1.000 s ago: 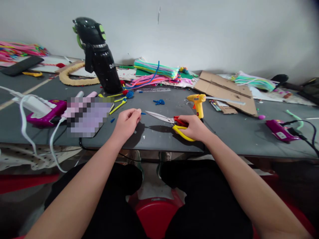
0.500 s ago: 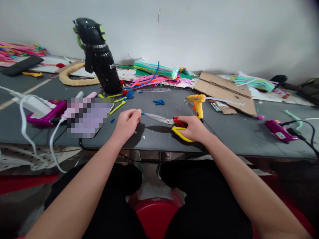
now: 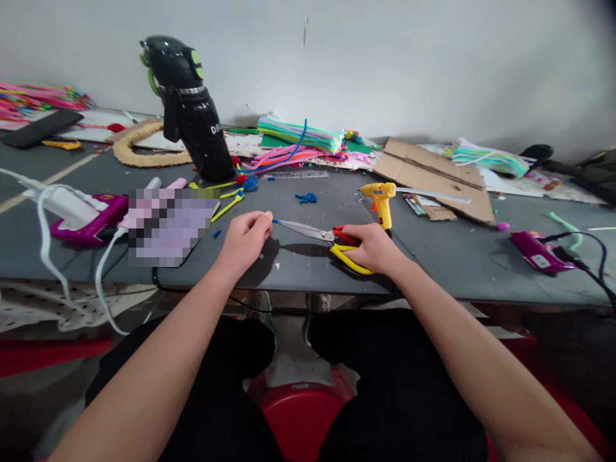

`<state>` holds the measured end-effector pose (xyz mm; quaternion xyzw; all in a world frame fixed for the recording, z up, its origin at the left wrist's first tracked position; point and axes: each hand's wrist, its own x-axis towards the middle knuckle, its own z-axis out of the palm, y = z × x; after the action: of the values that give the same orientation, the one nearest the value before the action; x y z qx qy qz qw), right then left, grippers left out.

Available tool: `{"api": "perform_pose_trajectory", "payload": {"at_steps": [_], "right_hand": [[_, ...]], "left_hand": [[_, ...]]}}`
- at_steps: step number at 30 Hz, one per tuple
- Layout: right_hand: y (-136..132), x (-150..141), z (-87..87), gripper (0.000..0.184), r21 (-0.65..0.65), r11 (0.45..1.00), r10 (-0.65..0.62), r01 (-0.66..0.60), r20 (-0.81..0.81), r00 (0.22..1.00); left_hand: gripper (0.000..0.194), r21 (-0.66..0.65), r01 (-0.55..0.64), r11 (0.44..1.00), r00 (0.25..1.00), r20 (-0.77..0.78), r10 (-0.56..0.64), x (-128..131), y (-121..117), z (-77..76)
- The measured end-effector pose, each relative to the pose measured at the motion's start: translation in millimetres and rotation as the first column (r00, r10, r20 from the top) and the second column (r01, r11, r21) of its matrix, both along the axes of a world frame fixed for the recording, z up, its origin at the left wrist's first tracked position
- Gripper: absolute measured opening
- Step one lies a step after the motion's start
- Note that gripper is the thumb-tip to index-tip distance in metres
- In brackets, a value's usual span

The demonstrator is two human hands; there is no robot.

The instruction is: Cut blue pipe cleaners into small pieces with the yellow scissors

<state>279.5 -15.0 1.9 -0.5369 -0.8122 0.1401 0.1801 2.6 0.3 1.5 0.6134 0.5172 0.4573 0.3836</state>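
My right hand point(image 3: 373, 249) is closed round the red and yellow handles of a pair of scissors point(image 3: 308, 230), whose blades point left. At the blade tips a short end of blue pipe cleaner point(image 3: 276, 221) shows, pinched between the thumb and fingers of my left hand point(image 3: 248, 236); the rest of it is hidden by the hand. A small heap of blue pipe cleaner pieces point(image 3: 306, 198) lies on the table beyond the blades. Yellow pipe cleaner pieces with coloured ends point(image 3: 228, 208) lie past my left hand.
A yellow glue gun point(image 3: 382, 200) stands beyond my right hand, near a cardboard sheet point(image 3: 433, 176). A black bottle point(image 3: 199, 128) is at the back left. Purple power strips point(image 3: 543, 251) with cables sit at both sides. Pipe cleaner bundles point(image 3: 301, 135) lie along the wall.
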Motion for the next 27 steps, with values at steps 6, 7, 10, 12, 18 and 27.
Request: {"api": "perform_pose_trajectory", "payload": {"at_steps": [6, 7, 10, 12, 18, 27], "right_hand": [[1.0, 0.6, -2.2, 0.016, 0.005, 1.0, -0.005, 0.005, -0.016, 1.0], [1.2, 0.7, -2.7, 0.016, 0.008, 1.0, -0.008, 0.008, -0.015, 1.0], [1.6, 1.0, -4.1, 0.019, 0.015, 1.0, -0.021, 0.021, -0.031, 0.999], [1.1, 0.9, -4.4, 0.024, 0.015, 0.999, -0.035, 0.036, -0.062, 0.997], [-2.8, -1.8, 0.0, 0.031, 0.011, 0.998, -0.054, 0.055, -0.051, 0.997], [-2.3, -3.2, -0.5, 0.028, 0.01, 0.998, -0.058, 0.058, -0.002, 0.998]], "left_hand": [[0.039, -0.008, -0.007, 1.0, 1.0, -0.005, 0.007, 0.3, -0.8, 0.9], [0.039, -0.008, -0.005, 1.0, 1.0, -0.006, 0.005, 0.3, -0.8, 0.9], [0.04, 0.003, -0.003, 1.0, 1.0, -0.01, 0.003, 0.2, -0.8, 0.8], [0.04, 0.005, -0.004, 1.0, 1.0, -0.005, 0.004, 0.1, -0.7, 0.4], [0.038, 0.006, -0.019, 1.0, 1.0, 0.01, 0.019, 0.4, 0.7, -1.1], [0.039, 0.014, -0.02, 1.0, 0.999, -0.027, 0.021, 0.2, 1.8, -2.0]]}}
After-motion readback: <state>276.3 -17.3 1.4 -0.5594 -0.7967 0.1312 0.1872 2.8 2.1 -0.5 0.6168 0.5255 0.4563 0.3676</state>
